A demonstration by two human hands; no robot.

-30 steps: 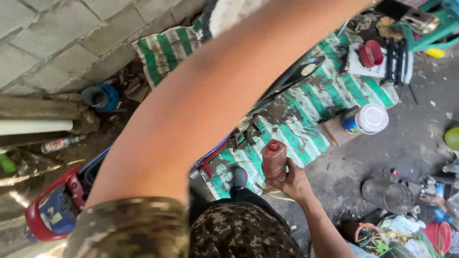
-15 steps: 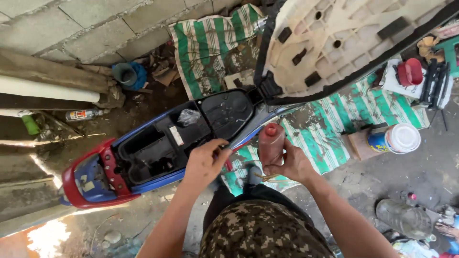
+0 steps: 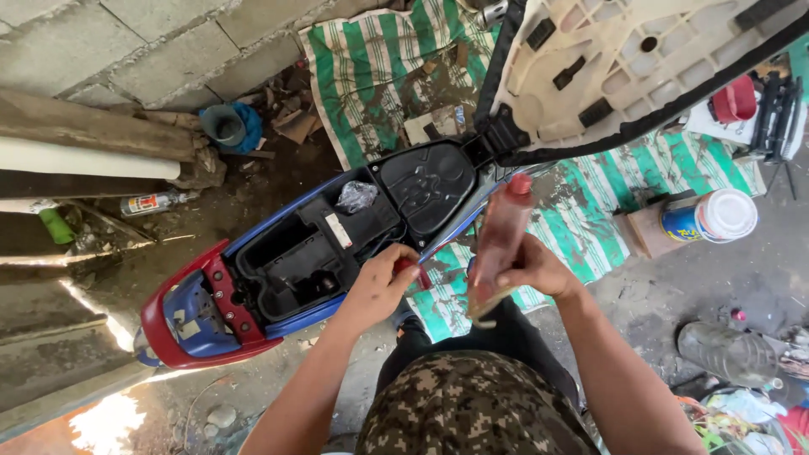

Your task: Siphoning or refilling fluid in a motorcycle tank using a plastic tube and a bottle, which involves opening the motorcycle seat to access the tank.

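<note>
My right hand (image 3: 531, 271) grips a clear plastic bottle (image 3: 499, 243) of reddish-brown liquid with a red top, tilted toward the scooter. My left hand (image 3: 381, 285) pinches a small red cap (image 3: 408, 266) at the edge of the open under-seat compartment (image 3: 316, 244). The blue and red scooter (image 3: 211, 307) lies below me with its seat (image 3: 624, 59) lifted, pale underside showing. A crumpled plastic scrap (image 3: 356, 195) lies inside the black compartment.
A green-striped tarp (image 3: 379, 76) is spread under the scooter. A blue can with a white lid (image 3: 709, 217) sits on a block at right; a red cap and black tools lie beyond. A spray can (image 3: 156, 202), pipes and planks line the block wall at left.
The view has closed in on the scooter. My left hand moved from the compartment rim to hold the red cap. My right hand has raised and tilted the bottle.
</note>
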